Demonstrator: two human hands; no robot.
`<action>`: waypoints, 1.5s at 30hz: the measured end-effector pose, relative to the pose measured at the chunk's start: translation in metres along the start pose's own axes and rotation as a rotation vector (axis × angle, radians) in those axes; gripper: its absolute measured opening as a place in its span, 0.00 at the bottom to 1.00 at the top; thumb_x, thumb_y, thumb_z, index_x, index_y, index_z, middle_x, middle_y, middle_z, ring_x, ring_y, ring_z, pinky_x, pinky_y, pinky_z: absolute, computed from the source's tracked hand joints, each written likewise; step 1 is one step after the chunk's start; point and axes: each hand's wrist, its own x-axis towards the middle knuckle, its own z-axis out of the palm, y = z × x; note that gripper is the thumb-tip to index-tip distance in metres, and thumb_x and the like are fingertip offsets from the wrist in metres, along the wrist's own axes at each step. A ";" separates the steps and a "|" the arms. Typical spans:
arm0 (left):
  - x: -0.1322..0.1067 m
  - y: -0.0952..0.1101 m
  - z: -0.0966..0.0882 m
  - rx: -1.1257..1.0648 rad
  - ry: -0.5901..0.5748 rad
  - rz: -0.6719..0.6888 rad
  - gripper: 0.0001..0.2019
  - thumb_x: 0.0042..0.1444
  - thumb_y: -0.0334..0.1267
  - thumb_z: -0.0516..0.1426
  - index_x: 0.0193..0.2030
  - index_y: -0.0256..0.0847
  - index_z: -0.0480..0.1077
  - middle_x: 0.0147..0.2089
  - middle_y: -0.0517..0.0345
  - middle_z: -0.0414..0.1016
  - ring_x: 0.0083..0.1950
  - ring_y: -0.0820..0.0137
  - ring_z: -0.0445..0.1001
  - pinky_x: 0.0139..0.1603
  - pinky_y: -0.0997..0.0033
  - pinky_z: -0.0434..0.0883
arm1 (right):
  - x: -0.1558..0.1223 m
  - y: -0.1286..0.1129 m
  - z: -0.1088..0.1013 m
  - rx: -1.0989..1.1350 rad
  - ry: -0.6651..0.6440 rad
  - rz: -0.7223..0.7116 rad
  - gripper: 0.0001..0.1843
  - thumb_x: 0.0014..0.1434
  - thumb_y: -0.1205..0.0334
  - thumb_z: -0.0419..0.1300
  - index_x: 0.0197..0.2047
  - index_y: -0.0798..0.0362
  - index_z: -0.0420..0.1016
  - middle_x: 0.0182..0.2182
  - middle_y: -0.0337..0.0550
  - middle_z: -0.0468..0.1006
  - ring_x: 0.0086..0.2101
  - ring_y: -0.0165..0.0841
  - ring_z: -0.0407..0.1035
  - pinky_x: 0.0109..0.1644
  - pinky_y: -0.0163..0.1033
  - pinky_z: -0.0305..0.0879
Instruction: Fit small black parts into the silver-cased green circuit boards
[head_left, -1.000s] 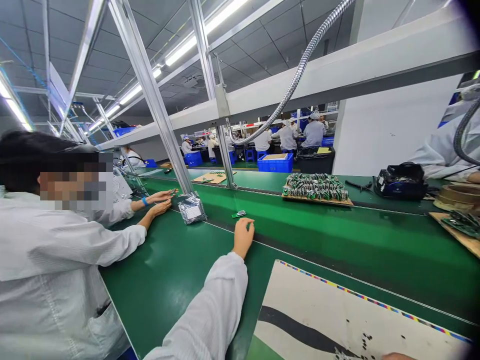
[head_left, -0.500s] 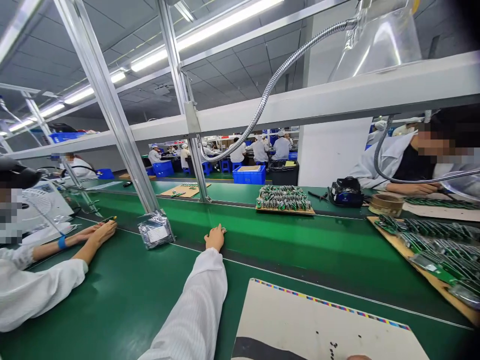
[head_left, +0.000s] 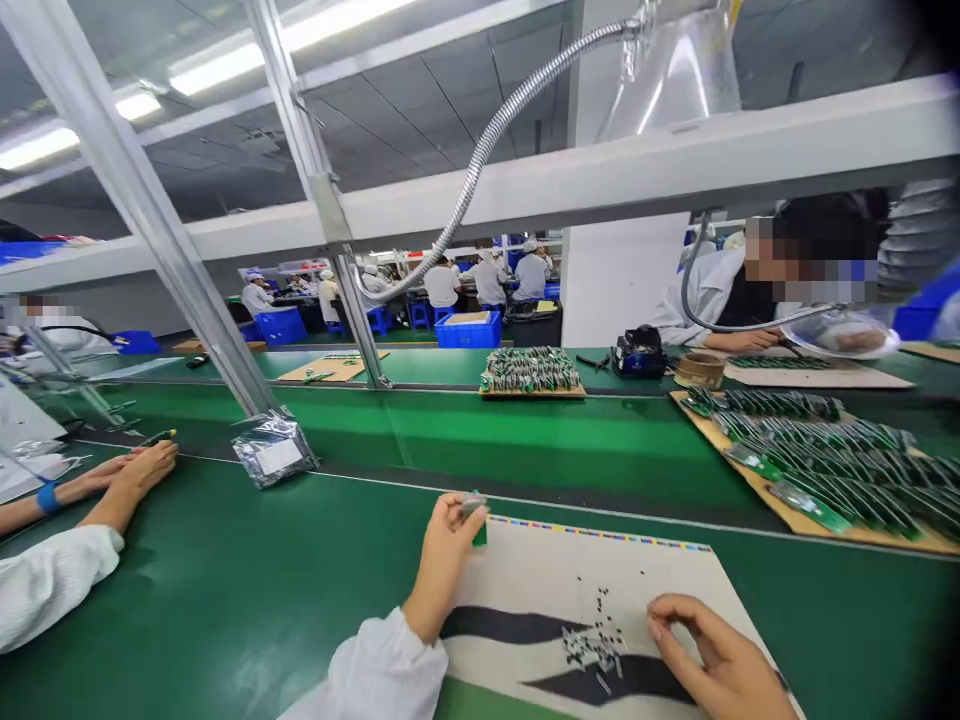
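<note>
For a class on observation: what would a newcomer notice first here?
Two hands dominate the foreground: the left hand pinches a small green part at the edge of a pale printed sheet, while the right hand nears a scatter of tiny dark pieces. Rows of green circuit boards fill a wooden tray at right.

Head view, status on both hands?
Left hand pinching small green component at mat edge. Right hand beside small dark parts on printed mat. Foil bag farther left.

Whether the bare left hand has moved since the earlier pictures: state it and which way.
Yes. The bare left hand has drawn back, from beyond the far edge of the white sheet with a coloured strip to beside its left corner.
</note>
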 end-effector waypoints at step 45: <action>-0.154 0.027 0.049 -0.127 -0.674 -0.394 0.11 0.51 0.35 0.63 0.43 0.40 0.76 0.38 0.53 0.78 0.35 0.69 0.77 0.34 0.75 0.74 | -0.033 -0.090 -0.013 -0.023 -0.087 -0.413 0.17 0.60 0.79 0.54 0.47 0.48 0.66 0.35 0.42 0.80 0.39 0.33 0.76 0.44 0.43 0.75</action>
